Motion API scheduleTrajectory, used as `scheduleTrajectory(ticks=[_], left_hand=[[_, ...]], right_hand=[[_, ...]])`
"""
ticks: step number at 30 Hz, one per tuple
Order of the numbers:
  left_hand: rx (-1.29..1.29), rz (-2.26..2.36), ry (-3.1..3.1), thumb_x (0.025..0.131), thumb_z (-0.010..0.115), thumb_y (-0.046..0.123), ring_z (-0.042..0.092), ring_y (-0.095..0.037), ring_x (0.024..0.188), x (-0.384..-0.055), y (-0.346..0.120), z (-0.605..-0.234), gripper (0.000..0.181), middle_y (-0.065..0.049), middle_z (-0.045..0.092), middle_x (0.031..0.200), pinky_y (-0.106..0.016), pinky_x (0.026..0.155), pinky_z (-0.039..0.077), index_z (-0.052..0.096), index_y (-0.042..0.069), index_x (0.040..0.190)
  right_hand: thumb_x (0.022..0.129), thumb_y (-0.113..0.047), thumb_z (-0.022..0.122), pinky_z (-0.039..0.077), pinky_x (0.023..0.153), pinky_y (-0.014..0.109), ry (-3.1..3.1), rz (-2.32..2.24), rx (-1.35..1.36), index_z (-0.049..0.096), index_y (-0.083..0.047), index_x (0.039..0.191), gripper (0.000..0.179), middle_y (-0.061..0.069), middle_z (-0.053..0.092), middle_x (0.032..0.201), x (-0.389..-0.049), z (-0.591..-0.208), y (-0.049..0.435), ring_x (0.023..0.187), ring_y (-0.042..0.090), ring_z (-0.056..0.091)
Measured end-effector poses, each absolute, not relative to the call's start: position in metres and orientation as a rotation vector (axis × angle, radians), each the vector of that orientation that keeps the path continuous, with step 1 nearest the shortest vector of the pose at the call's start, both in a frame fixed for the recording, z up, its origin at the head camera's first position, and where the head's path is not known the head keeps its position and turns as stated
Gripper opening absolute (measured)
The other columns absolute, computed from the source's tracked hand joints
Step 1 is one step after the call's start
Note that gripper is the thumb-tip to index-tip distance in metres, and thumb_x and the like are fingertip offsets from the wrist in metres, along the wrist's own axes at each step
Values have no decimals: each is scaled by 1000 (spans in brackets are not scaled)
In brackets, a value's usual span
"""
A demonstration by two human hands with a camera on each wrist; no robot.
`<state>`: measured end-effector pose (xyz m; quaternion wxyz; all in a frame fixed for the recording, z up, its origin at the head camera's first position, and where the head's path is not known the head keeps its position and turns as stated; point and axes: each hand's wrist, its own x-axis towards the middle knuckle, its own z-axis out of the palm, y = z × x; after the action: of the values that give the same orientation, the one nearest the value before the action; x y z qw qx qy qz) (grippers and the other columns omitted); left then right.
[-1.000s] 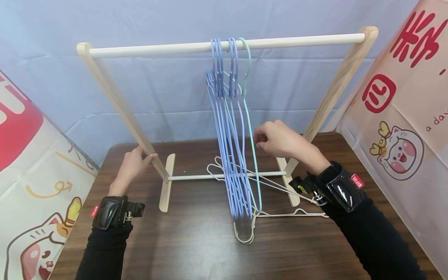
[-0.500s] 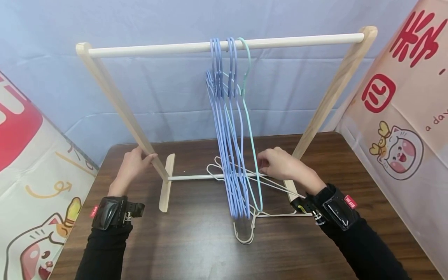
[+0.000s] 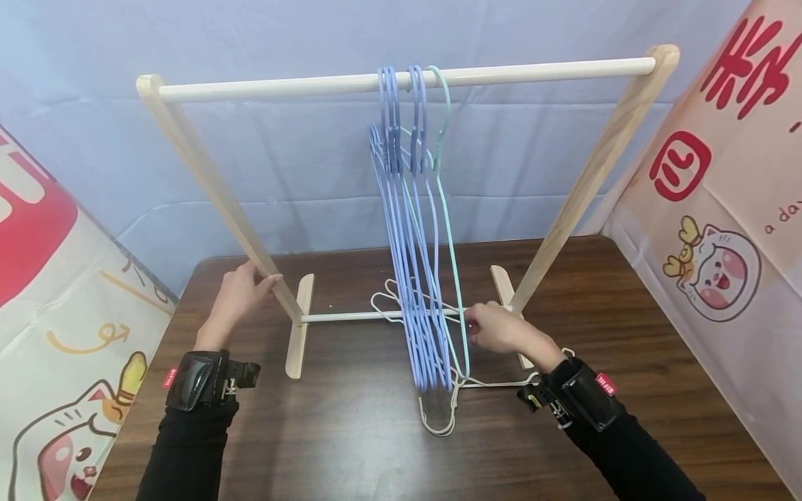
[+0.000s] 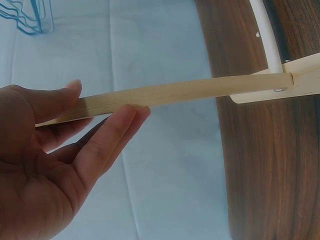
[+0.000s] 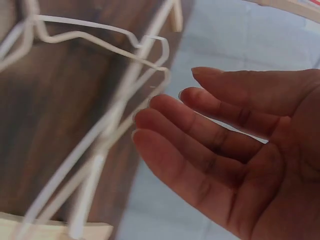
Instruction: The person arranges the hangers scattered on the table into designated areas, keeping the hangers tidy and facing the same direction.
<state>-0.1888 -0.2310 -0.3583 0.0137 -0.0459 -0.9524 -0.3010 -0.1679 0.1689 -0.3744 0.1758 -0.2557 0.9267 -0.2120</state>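
A wooden clothes rack has a left post (image 3: 207, 177), gripped near its lower part by my left hand (image 3: 233, 300). In the left wrist view, the thumb and fingers (image 4: 125, 117) lie on opposite sides of that post (image 4: 185, 92). My right hand (image 3: 501, 328) is low beside the hanging hangers, its fingers loosely bent with nothing between them. Just past its fingertips (image 5: 142, 137), in the right wrist view, are off-white wire hangers (image 5: 77, 35). Several blue hangers (image 3: 396, 149) and a mint-green hanger (image 3: 454, 261) hang from the rack's top bar (image 3: 282, 88).
The off-white hangers lie on the brown table (image 3: 351, 445), partly behind the hanging ones, with a hook (image 3: 438, 433) toward the front. The rack's lower bar (image 3: 351, 316) crosses above the table. A pale blue cloth (image 3: 301, 167) hangs behind; printed sheets (image 3: 708, 229) stand at the sides.
My right hand has come down from beside the mint-green hanger toward the lower bar and off-white hangers. My left hand stays on the post.
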Motion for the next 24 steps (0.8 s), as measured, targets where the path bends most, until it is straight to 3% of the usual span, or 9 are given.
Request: scheduleTrajectory(ticks=[11, 20, 24], left_hand=[[-150, -931, -2963, 95, 51, 19, 63, -37, 79, -188, -231, -358, 34, -27, 63, 90, -44, 64, 47, 50, -10, 113], [-132, -938, -2977, 95, 50, 21, 62, -37, 81, -188, -231, -357, 35, -27, 63, 92, -46, 67, 47, 50, -10, 112], [-129, -938, -2975, 95, 50, 21, 62, -37, 81, -188, -230, -357, 35, -27, 63, 92, -46, 68, 47, 50, -10, 111]], right_hand=[[66, 1, 71, 40, 55, 25, 2573, -629, -715, 58, -5, 69, 14, -5, 53, 60, -162, -425, 182, 56, 8, 47], [59, 5, 65, 38, 52, 23, 2514, -656, -726, 57, -5, 70, 16, -4, 51, 58, -155, -451, 185, 54, 6, 44], [62, 3, 70, 38, 53, 22, 2513, -635, -730, 57, -6, 72, 19, -7, 49, 58, -151, -461, 184, 54, 5, 44]])
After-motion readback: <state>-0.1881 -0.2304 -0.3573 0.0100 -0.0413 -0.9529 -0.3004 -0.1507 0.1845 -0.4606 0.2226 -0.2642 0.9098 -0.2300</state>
